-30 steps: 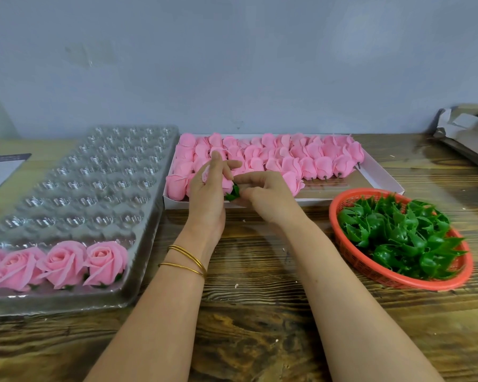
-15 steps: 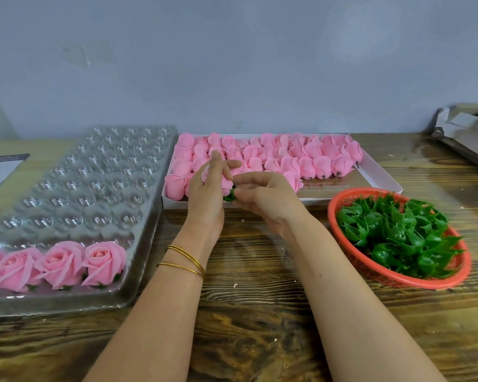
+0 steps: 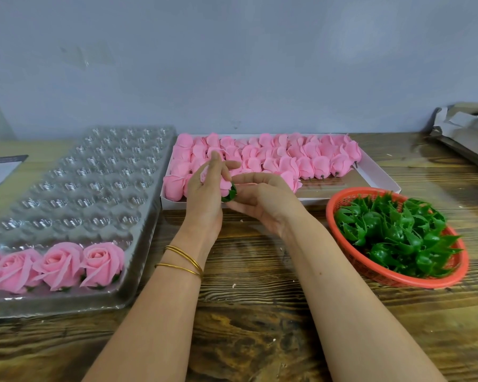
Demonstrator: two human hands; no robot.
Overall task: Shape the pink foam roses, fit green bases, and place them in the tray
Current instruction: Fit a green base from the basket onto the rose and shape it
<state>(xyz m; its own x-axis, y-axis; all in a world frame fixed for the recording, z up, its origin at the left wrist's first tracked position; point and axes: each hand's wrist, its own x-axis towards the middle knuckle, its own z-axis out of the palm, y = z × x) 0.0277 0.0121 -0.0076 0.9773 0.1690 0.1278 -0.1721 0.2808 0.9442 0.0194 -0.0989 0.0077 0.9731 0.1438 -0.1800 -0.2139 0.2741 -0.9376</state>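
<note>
Just in front of the white box (image 3: 381,175) of unshaped pink blooms, the two hands meet over the counter (image 3: 260,312). The left hand (image 3: 204,194) is curled round a single rose (image 3: 223,186), forefinger raised. The right hand (image 3: 262,205) comes in from the basket side, its fingertips pinching the green base (image 3: 229,193) at the rose's bottom end.

A second ago the right fingers covered that base almost completely. Now the hand has rolled palm-up and eased back a touch, so the green cup shows plainly against the pink. I take that to mean the base is pushed home, or nearly so. The fitting step looks close to done, though I cannot see whether the cup sits square.

Left of the box lies the clear tray (image 3: 94,188), with finished roses (image 3: 58,266) only along its near row. To the box's right and nearer is the red basket (image 3: 398,279), heaped with spare bases (image 3: 392,235). This rose still has to cross to the tray.
</note>
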